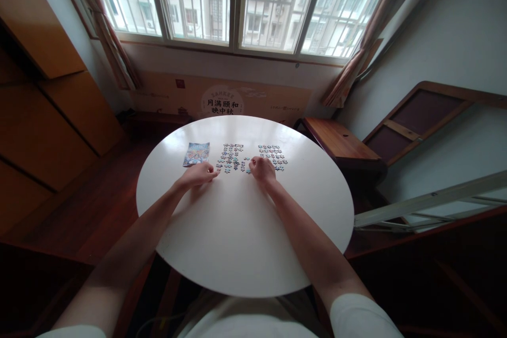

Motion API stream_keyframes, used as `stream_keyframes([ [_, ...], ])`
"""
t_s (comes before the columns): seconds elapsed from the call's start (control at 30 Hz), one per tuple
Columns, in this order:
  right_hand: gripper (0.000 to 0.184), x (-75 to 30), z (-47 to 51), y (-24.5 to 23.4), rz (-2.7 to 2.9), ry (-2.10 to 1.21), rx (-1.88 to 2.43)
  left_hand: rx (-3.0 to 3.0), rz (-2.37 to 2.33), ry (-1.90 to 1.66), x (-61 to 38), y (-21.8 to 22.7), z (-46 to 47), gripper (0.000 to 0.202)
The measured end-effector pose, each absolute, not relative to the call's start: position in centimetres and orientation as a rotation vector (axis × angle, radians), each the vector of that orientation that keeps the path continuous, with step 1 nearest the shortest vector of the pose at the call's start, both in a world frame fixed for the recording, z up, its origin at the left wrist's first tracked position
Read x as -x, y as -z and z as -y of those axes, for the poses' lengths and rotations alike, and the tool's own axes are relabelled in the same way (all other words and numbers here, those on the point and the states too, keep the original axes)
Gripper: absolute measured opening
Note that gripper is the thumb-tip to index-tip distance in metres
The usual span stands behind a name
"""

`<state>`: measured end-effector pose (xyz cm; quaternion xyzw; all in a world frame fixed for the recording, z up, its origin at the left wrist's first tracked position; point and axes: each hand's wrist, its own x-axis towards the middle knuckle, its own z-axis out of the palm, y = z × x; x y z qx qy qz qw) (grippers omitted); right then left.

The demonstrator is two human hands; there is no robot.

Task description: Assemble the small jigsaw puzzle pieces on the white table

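While both hands rest on the table | left hand curled, fingertips at the puzzle pieces, grip unclear | right hand loosely fisted, grip unclear | pieces spread just beyond both.

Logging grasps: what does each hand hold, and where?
Cannot be told: left hand and right hand rest curled beside the puzzle pieces; any pinched piece is too small to see.

top: was white, plain | left sleeve: was short, white | right sleeve: was short, white, with rounded hem | forearms: were bare down to left hand and right hand
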<state>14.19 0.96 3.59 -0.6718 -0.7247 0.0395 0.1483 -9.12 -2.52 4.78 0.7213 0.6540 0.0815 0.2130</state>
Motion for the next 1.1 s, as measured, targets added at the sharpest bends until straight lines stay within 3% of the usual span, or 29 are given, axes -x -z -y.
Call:
stream_keyframes([
  [0.37, 0.027, -14.3, -2.2, -3.9, 2.088, -0.152, 1.899, -1.986, -1.810, -0.259, 9.2, -4.4, 2.3, 0.040],
  [0.8, 0.029, -11.9, -10.3, -6.5, 2.256, -0.302, 1.579, -1.951, -1.831, -0.290, 8.9, -4.7, 2.7, 0.049],
  [1.1, 0.024, -8.9, -11.8, -5.4, 2.434, -0.295, 1.562, -1.948, -1.914, -0.262, 8.7, -4.4, 2.5, 0.043],
])
